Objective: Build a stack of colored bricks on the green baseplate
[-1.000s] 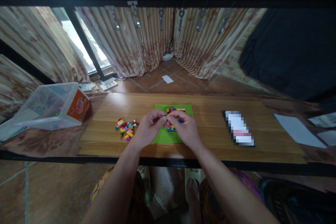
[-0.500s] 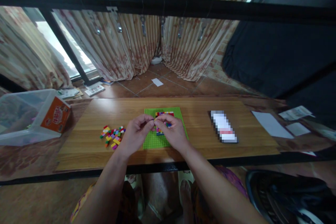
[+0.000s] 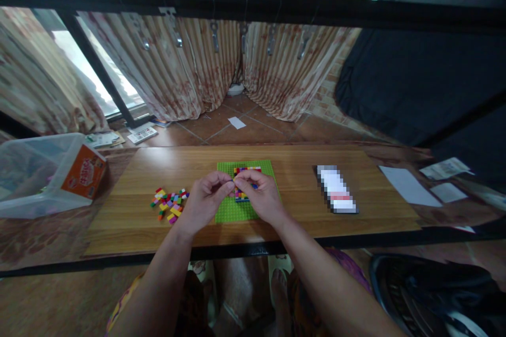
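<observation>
Fingertip to fingertip, my left hand (image 3: 211,196) and my right hand (image 3: 261,195) meet above a green studded baseplate (image 3: 225,215). Both are closed in a pinch on what looks like a tiny building brick, mostly hidden by the fingers; only a speck of colour shows. Behind the right fingers, a multicoloured square of building bricks (image 3: 242,200) sits on the baseplate, partly covered by that hand. To the left of my left hand lies a loose pile of small coloured bricks (image 3: 171,201).
The wooden board (image 3: 304,231) carries a phone (image 3: 337,190) with a blurred screen on the right. At far left stands a clear plastic box (image 3: 39,205) with an orange label. White paper (image 3: 409,187) lies right of the board. A black bar (image 3: 253,5) with hooks crosses in front.
Both hands stay pinched together over the baseplate, with only a slight shift of the fingertips. The brick pile and the phone have not moved.
</observation>
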Available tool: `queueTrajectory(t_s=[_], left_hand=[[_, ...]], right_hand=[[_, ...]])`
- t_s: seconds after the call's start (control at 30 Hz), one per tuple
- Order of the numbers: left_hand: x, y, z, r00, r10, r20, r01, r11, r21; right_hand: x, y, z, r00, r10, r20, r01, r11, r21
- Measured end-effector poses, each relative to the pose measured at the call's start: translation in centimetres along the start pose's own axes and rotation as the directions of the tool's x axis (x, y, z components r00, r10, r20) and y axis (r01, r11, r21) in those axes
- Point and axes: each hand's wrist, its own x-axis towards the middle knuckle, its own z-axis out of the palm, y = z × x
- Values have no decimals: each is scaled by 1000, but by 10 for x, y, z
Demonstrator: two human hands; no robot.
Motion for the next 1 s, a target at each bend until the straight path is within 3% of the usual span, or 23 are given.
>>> queueTrajectory(t_s=[0.17,0.5,0.7,0.8,1.0], left_hand=[[0,-1,0,1000,14,-1,-14,1000,-1],[-1,-3,-2,1000,18,14,-17,999,-39],[3,-14,-13,988,-135,-68,139,989,51],[1,-19,-16,981,-193,-18,194,975,108],[-3,-18,-12,977,-203,64,176,940,293]], right_hand=[[1,0,-4,998,16,60,-17,1000,24],[1,2,-8,999,14,46,-15,1000,14],[2,8,-15,991,-120,-64,93,944,-316],[1,11,-16,982,-180,-53,142,899,-414],[-2,19,-8,974,-217,61,213,803,-556]])
